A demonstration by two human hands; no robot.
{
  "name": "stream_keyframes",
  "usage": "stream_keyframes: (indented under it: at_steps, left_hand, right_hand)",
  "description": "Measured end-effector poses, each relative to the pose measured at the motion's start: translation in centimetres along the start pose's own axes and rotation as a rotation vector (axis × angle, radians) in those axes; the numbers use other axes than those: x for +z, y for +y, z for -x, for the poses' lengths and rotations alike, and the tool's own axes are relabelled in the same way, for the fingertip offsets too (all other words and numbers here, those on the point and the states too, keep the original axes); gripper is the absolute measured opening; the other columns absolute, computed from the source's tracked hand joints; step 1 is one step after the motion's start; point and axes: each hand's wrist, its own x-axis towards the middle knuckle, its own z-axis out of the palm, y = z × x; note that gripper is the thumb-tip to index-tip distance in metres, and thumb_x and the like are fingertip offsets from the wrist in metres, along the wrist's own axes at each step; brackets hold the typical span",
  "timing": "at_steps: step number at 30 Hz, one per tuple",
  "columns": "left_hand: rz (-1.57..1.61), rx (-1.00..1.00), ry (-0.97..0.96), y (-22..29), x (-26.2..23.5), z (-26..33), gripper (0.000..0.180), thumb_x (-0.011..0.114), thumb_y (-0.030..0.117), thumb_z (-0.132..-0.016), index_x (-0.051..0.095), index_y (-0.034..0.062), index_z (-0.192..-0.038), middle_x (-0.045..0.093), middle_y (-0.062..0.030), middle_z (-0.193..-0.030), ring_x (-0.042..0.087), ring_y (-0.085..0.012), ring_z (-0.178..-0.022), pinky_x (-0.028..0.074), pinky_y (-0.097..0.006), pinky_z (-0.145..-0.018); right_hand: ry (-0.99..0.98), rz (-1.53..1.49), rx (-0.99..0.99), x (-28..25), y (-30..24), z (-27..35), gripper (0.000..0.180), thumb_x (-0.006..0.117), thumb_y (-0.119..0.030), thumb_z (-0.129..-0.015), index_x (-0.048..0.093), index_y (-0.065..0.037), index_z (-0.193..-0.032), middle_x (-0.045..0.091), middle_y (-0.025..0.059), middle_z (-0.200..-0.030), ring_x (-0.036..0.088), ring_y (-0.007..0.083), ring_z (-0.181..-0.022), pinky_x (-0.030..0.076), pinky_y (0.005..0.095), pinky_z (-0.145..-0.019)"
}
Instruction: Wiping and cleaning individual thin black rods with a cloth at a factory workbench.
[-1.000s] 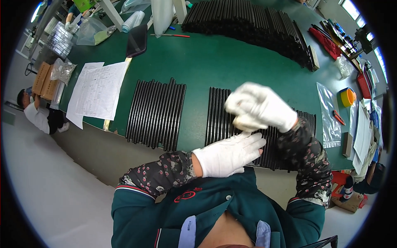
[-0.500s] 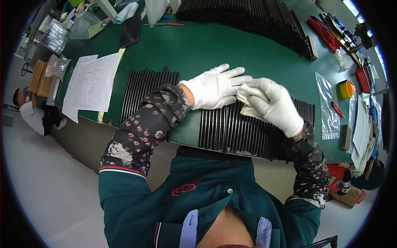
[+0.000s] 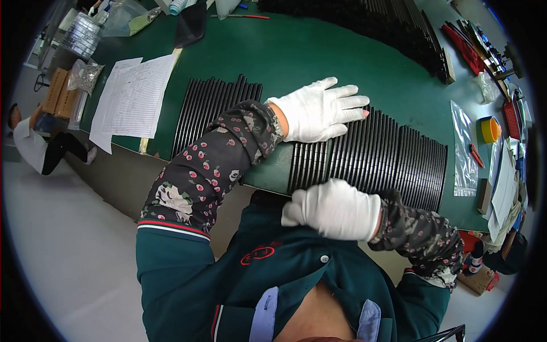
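My left hand, in a white glove, lies flat with fingers spread on the far ends of a row of thin black rods laid side by side on the green table. My right hand, also in a white glove, rests at the near edge of the same row, close to my chest, fingers curled; whether it holds anything is hidden. A second row of black rods lies to the left, partly under my left forearm.
White printed sheets lie at the table's left. A long stack of black rods runs along the back. Clear plastic bags, a yellow tape roll and red tools sit at the right. Another person is far left.
My left hand has moved from meeting the right hand to lie flat on the rods. My right hand has dropped from above the rods to their near edge by my chest.
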Motion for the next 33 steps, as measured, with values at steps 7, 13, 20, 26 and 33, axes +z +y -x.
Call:
stream_keyframes:
  at_steps: [7,13,20,26,33]
  left_hand:
    - [-0.003,0.024,0.007,-0.2,0.0,-0.2,0.052,0.048,0.032,-0.094,0.039,0.0135,-0.142,0.032,-0.0069,-0.151,0.029,-0.0260,-0.140,0.024,-0.047,-0.115]
    - [0.024,-0.034,-0.016,0.0,0.0,0.6,0.052,0.048,0.034,-0.095,0.039,0.0137,-0.142,0.031,-0.0064,-0.152,0.028,-0.0254,-0.141,0.024,-0.047,-0.115]
    - [0.025,0.001,0.000,0.1,-0.4,0.1,0.053,0.049,0.034,-0.094,0.040,0.0134,-0.142,0.032,-0.0060,-0.151,0.029,-0.0252,-0.140,0.025,-0.047,-0.114]
    - [-0.011,-0.017,-0.025,0.3,-0.4,0.2,0.054,0.050,0.034,-0.094,0.039,0.0133,-0.142,0.030,-0.0056,-0.152,0.028,-0.0252,-0.140,0.025,-0.046,-0.115]
    - [-0.041,0.037,-0.013,1.0,-1.4,0.4,0.060,0.050,0.043,-0.093,0.036,0.0141,-0.144,0.025,-0.0073,-0.154,0.023,-0.0258,-0.143,0.021,-0.050,-0.115]
  right_hand:
    - [0.315,0.186,0.153,-0.3,1.7,-2.2,0.015,0.057,-0.019,-0.087,0.059,-0.009,-0.097,0.057,0.0074,-0.077,0.062,0.0229,-0.061,0.049,0.0325,-0.048]
    - [0.340,-0.251,0.052,-2.1,0.6,-1.3,0.033,0.073,-0.022,-0.075,0.060,-0.009,-0.103,0.059,0.0052,-0.076,0.065,0.0223,-0.065,0.052,0.0324,-0.052]
    - [-0.011,0.000,-0.033,0.1,-0.9,0.3,0.023,0.066,-0.024,-0.080,0.060,-0.012,-0.099,0.057,0.0037,-0.075,0.064,0.0195,-0.065,0.052,0.0308,-0.052]
    - [0.305,0.060,0.202,-0.2,2.5,0.5,0.015,0.061,-0.024,-0.085,0.059,-0.010,-0.090,0.059,0.0065,-0.078,0.064,0.0246,-0.066,0.051,0.0356,-0.051]
    - [0.219,-0.318,0.239,-4.0,-0.7,5.7,0.030,0.073,-0.019,-0.075,0.062,-0.013,-0.102,0.061,0.0036,-0.082,0.065,0.0224,-0.070,0.054,0.0320,-0.057]
